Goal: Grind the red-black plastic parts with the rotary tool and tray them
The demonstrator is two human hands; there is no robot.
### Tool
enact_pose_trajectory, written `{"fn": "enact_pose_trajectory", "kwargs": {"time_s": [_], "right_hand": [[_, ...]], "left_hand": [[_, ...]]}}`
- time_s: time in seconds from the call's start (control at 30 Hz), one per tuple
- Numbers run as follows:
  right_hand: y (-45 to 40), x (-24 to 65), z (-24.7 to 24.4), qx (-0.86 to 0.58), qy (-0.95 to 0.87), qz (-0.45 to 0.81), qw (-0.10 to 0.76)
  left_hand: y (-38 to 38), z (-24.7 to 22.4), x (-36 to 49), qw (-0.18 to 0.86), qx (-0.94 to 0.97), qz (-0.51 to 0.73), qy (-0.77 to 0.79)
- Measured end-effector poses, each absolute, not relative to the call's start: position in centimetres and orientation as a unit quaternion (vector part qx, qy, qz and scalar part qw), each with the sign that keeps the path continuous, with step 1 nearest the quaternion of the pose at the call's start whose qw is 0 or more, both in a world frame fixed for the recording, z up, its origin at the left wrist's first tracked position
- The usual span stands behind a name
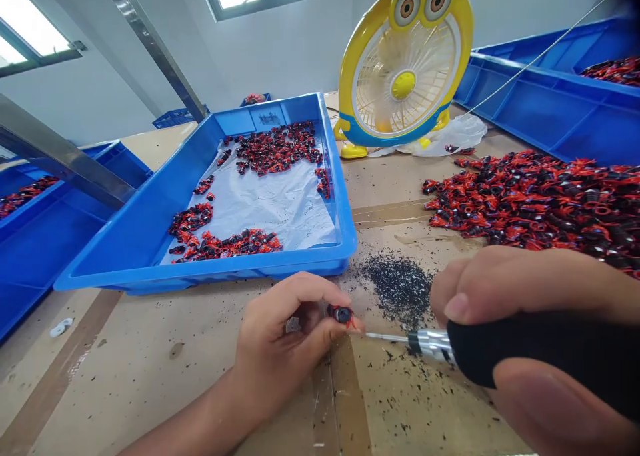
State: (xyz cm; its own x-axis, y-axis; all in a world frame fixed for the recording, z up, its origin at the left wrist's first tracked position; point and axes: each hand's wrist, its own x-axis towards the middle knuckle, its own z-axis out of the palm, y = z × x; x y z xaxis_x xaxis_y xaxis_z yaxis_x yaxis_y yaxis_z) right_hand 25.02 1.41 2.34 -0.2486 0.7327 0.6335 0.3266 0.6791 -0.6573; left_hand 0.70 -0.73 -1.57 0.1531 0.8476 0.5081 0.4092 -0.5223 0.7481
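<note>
A: Where is the small black-and-red piece [343, 314] sitting?

B: The left grip [287, 329] is pinching it above the bench [150, 336], just in front of the blue tray [225, 275]. Its dark round end is facing roughly toward the viewer, so I'm not making out its long axis well.

A: And the right grip [520, 283]?

B: That one is clasping the black-handled tool [540, 349]. The tool's long axis is running roughly sideways, and its thin metal tip [387, 337] is pointing left. The piece is lying just left of the tip and slightly farther from the person; whether they are touching, I'm not able to tell. The left hand is nearer the piece, since it is holding it.

A: How are the counts coming out?

B: I'm counting one held piece, one tool, one yellow fan [403, 85], one white sheet [280, 203] lining that tray, one heap of similar pieces [530, 206] and one patch of black bits [400, 286]. The heaped pieces are overlapping too much for counting.
</note>
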Motion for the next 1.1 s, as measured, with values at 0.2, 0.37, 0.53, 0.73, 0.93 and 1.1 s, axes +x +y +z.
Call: {"fn": "enact_pose_trajectory", "kwargs": {"time_s": [0.2, 0.37, 0.53, 0.73, 0.93, 1.1], "right_hand": [[1.2, 24.3, 2.4, -0.348, -0.768, 0.203, 0.499], [1.1, 24.0, 1.9, -0.35, -0.759, 0.178, 0.52], [1.2, 24.8, 2.4, -0.338, -0.782, 0.2, 0.484], [1.5, 24.7, 2.6, -0.331, -0.79, 0.198, 0.476], [1.6, 23.9, 2.3, -0.332, -0.782, 0.197, 0.489], [1.6, 23.6, 2.2, -0.345, -0.769, 0.194, 0.502]], "left_hand": [[-0.7, -1.4, 0.6, 0.224, 0.728, 0.483, 0.432], [-0.7, -1.5, 0.6, 0.212, 0.735, 0.479, 0.431], [-0.6, -1.4, 0.6, 0.206, 0.74, 0.483, 0.42], [-0.5, -1.1, 0.7, 0.192, 0.75, 0.484, 0.408], [-0.5, -1.1, 0.7, 0.199, 0.756, 0.469, 0.41], [-0.5, -1.1, 0.7, 0.189, 0.765, 0.474, 0.394]]}}
